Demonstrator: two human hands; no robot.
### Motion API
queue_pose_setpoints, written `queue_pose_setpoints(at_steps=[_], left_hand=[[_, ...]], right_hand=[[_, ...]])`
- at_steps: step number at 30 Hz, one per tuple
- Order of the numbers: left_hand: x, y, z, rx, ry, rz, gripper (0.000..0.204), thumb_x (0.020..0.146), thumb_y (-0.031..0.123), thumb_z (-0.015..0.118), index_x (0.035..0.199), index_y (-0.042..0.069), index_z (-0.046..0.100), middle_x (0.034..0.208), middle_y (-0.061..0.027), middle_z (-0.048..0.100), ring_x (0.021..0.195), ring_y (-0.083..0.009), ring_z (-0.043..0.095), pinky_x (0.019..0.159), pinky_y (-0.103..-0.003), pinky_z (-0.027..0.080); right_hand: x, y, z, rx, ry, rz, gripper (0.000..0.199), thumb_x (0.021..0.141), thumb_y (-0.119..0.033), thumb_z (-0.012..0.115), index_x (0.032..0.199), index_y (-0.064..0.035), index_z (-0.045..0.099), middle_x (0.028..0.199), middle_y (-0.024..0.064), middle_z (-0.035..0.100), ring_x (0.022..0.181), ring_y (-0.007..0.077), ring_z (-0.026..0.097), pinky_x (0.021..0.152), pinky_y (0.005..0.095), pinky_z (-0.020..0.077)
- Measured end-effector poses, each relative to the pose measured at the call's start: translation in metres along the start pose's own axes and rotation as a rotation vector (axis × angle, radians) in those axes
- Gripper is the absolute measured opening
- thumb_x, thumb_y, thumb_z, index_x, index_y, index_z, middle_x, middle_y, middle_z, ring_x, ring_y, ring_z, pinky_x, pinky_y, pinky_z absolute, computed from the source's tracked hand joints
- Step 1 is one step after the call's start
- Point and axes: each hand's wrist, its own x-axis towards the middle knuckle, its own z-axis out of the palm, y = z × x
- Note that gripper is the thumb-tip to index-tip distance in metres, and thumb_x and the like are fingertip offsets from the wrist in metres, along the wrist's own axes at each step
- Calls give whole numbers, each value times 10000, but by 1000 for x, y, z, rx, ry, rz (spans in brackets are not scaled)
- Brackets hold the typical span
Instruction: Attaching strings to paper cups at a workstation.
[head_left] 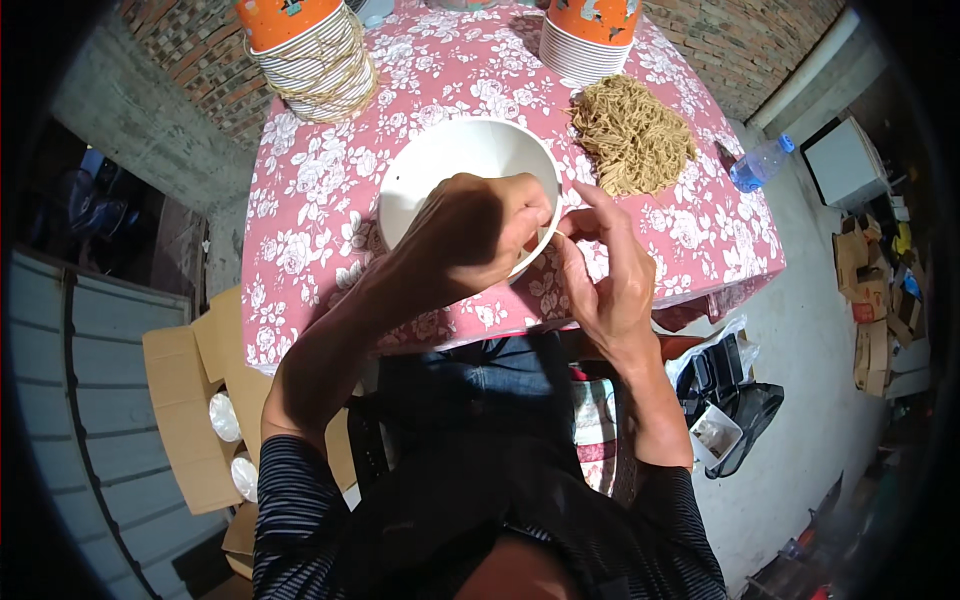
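Observation:
A white round tub [440, 155] stands on the table with its open mouth toward me. My left hand [485, 225] reaches over the tub, its fingers curled closed at the inner side of the right rim. My right hand [612, 265] is at the outside of the same rim, thumb and fingers drawn together close to the left fingertips. What lies between the fingers of either hand is hidden or too small to make out. To the right of the tub, beyond my right hand, sits a heap of tan cord strands [635, 135].
A pink flowered cloth [310, 200] covers the table. At its far side stand two stacks of nested orange-and-white tubs, the left stack [315, 75] wound with cord, the right stack [590, 40] without. A plastic bottle [762, 165] is off the right edge; an opened carton [180, 390] lies lower left.

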Motion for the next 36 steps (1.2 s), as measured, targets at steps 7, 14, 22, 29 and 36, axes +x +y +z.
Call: queue_pose_setpoints(at_steps=[7, 14, 22, 29, 36], left_hand=[[-8, -11, -5, -282, 159, 38, 236, 1043, 141, 471, 954, -30, 606, 861, -119, 681, 768, -227, 671, 713, -336, 532], [6, 8, -2, -394, 0, -184, 194, 1064, 115, 497, 1017, -22, 627, 884, -60, 650, 792, -107, 607, 719, -268, 508], [1, 2, -3, -569, 27, -284, 383, 988, 159, 705, 1275, -68, 589, 1051, -148, 704, 960, -173, 696, 820, -281, 571], [-1, 8, 4, -218, 31, -115, 231, 925, 128, 775, 1039, -69, 735, 922, -103, 743, 813, -145, 698, 767, -311, 565], [2, -1, 7, -332, 31, -159, 204, 976, 150, 701, 1036, -45, 711, 938, -99, 751, 854, -166, 718, 703, -314, 561]], right_hand=[[4, 6, -15, 271, -357, 206, 313, 950, 43, 608, 1261, 42, 648, 945, 87, 675, 749, 130, 608, 663, 280, 503], [-6, -2, -3, 696, -363, 580, 200, 1041, -120, 642, 1163, 22, 711, 775, -18, 623, 660, 32, 527, 558, 205, 415], [-11, 2, 4, 621, -171, 659, 180, 1029, -162, 679, 965, -7, 744, 671, -68, 581, 541, -8, 480, 471, 204, 373], [-15, 8, 14, 447, -99, 343, 137, 1014, -106, 682, 991, 21, 726, 727, -43, 598, 607, 15, 478, 521, 217, 377], [-14, -9, 6, 481, -152, 510, 99, 1006, -62, 667, 1023, 35, 660, 758, -20, 588, 658, 44, 473, 580, 229, 395]])
